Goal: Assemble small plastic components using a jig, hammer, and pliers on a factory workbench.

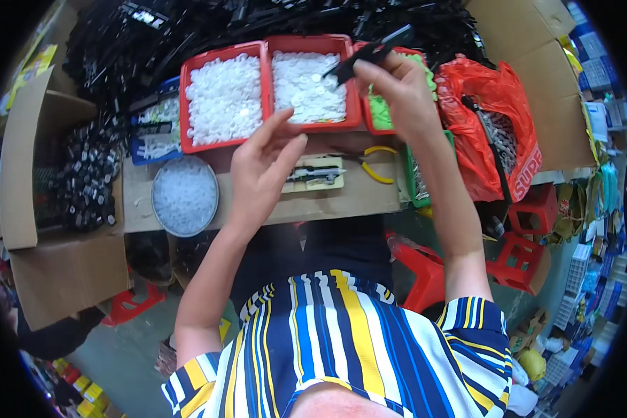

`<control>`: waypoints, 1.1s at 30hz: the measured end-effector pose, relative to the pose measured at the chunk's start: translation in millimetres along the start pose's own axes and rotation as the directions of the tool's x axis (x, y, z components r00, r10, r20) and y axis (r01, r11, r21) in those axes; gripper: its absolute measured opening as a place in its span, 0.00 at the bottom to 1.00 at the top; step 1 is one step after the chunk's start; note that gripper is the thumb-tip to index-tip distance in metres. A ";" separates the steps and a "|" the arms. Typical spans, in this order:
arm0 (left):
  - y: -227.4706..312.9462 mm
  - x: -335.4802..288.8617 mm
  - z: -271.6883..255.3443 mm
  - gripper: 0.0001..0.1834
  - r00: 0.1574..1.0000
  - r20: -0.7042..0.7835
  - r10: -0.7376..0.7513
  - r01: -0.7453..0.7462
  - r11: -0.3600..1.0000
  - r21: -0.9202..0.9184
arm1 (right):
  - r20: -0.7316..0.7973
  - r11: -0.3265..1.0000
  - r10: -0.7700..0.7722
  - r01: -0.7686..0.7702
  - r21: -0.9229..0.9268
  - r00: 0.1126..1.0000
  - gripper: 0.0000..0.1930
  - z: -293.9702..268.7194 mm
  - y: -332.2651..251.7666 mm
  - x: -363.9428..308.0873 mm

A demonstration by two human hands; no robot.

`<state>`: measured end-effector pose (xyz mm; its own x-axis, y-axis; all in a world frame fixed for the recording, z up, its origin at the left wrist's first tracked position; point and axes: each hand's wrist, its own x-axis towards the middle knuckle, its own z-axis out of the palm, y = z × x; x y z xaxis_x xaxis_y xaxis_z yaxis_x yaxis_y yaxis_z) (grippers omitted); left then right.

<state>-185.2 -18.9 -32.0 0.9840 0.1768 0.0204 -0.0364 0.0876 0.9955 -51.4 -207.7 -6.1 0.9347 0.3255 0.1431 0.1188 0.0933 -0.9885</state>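
Note:
My right hand is closed around a long black plastic piece, raised over the trays at the back; blur hides the piece's exact kind. Lower and to the left, my left hand hovers with its fingers apart and nothing visible between them. Just right of it, a cream block lies on the cardboard work surface with a slim grey-and-black part set in it. Pliers with yellow handles rest beside the block. White small pieces fill two red trays beyond my hands.
At the left stand a round tub of translucent pieces and a cardboard box of black parts. Green pieces fill another red tray. A red plastic bag sits at right. Black strips are heaped behind.

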 end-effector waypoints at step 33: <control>-12.9 -17.0 -52.4 0.13 0.989 -0.108 0.099 -0.053 0.928 0.368 | 0.407 0.535 -0.140 0.415 -0.736 0.903 0.16 53.0 48.0 -95.7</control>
<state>-210.6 28.4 -50.0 0.9508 0.2899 0.1088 -0.0215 -0.2887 0.9572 -152.9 -184.4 -64.6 0.6906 0.6638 0.2871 0.6980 -0.5078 -0.5049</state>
